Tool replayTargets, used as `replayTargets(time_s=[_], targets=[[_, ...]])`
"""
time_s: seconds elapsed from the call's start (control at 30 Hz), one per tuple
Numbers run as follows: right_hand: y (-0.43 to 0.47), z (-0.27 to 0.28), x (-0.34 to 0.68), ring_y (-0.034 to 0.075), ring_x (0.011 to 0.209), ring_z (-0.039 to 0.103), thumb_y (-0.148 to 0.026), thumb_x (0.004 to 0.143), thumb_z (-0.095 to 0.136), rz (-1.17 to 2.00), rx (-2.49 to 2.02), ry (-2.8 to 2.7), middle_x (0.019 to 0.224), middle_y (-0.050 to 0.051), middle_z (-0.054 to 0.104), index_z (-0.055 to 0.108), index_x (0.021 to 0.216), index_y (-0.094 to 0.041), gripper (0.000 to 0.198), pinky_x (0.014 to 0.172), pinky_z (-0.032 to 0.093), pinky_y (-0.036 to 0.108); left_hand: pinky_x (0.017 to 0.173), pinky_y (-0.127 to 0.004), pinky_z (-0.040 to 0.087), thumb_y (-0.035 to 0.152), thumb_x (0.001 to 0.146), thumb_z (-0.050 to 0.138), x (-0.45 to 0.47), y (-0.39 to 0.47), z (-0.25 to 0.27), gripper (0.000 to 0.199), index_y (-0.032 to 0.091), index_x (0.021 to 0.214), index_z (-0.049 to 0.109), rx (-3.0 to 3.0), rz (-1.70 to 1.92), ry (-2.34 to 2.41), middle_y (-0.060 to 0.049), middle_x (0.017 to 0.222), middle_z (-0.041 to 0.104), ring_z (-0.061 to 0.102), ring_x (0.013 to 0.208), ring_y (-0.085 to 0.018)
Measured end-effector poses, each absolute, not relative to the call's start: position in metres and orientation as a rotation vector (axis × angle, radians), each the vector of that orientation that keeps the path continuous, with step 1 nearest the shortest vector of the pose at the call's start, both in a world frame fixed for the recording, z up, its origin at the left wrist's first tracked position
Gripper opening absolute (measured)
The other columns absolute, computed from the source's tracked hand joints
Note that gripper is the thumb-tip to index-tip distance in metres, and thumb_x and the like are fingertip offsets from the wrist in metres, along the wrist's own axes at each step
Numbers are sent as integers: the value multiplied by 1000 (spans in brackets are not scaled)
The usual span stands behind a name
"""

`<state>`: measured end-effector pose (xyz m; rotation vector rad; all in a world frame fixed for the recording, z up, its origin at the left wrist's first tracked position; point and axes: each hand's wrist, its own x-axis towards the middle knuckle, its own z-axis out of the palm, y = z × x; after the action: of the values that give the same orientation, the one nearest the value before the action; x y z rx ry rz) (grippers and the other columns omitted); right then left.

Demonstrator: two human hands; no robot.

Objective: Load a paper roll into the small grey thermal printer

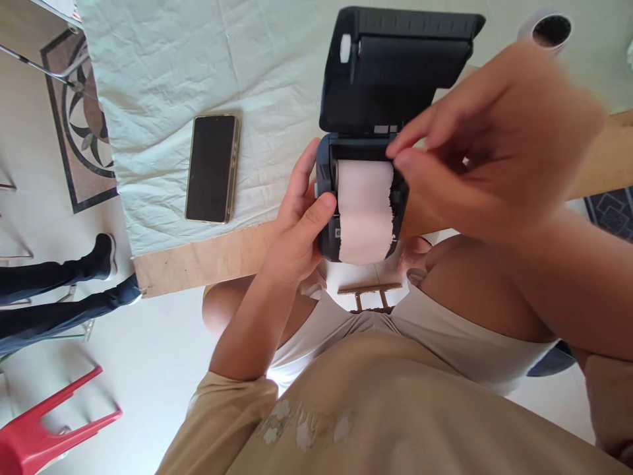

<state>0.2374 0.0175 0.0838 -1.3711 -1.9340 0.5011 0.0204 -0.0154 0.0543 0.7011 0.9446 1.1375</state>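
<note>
A small black portable receipt printer (324, 158) is in my left hand (301, 224), thumb on its left side and fingers around the body. Its black lid (380, 99) stands open, showing a dark roller inside. A roll of white paper (364, 204) lies in the bay, its loose end hanging over the front and its right edge ragged. My right hand (499, 138), slightly blurred, has thumb and forefinger pinched at the upper right corner of the paper bay. A tiny white speck shows among its fingers; what they pinch, if anything, I cannot make out.
A smartphone (212, 168) lies on the table's pale green cloth (148, 86), left of the printer. At the back right is a white roll with a dark core (551, 31). A red plastic stool (44, 422) and another person's legs (59, 297) are on the left.
</note>
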Motion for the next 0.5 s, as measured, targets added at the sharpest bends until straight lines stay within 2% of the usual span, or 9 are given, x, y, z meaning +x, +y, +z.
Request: replayTargets(time_s=[0.1, 0.2, 0.27, 0.33, 0.43, 0.5], targets=[[17, 81, 236, 23, 74, 65, -53, 107, 60, 342, -1409, -2236, 92, 4, 78, 75, 113, -32, 26, 64, 41, 41, 132, -53, 66, 49, 103, 88, 20, -17, 49, 42, 41, 142, 75, 748, 1122, 853, 1, 155, 82, 59, 172, -35], [16, 81, 239, 21, 65, 56, -56, 106, 61, 237, -1453, -2377, 83, 5, 75, 77, 127, -33, 35, 58, 18, 36, 125, -52, 70, 54, 97, 93, 21, -20, 47, 58, 40, 149, 71, 722, 1140, 873, -1, 157, 81, 64, 168, -38], [16, 82, 241, 20, 59, 47, -58, 104, 63, 188, -1431, -2466, 79, 4, 73, 76, 132, -35, 38, 56, 11, 36, 125, -53, 69, 57, 94, 95, 22, -21, 49, 67, 37, 154, 69, 696, 1116, 924, -5, 160, 80, 65, 166, -43], [18, 82, 243, 19, 58, 46, -55, 101, 70, 274, -1371, -2460, 82, 2, 75, 74, 134, -36, 38, 54, 15, 35, 126, -55, 68, 55, 93, 96, 22, -22, 53, 69, 34, 154, 70, 672, 1071, 969, -7, 160, 81, 66, 164, -45], [19, 85, 245, 17, 63, 59, -42, 94, 78, 589, -1289, -2307, 100, 0, 82, 73, 133, -36, 40, 58, 40, 35, 127, -57, 67, 53, 92, 97, 20, -21, 58, 71, 34, 154, 70, 653, 1038, 977, -8, 158, 82, 62, 168, -47], [17, 88, 247, 16, 67, 66, -42, 92, 83, 799, -1252, -2154, 104, 0, 81, 74, 127, -35, 37, 62, 53, 37, 130, -56, 66, 54, 91, 97, 18, -20, 58, 70, 36, 154, 71, 651, 1054, 981, -6, 159, 81, 55, 174, -46]])
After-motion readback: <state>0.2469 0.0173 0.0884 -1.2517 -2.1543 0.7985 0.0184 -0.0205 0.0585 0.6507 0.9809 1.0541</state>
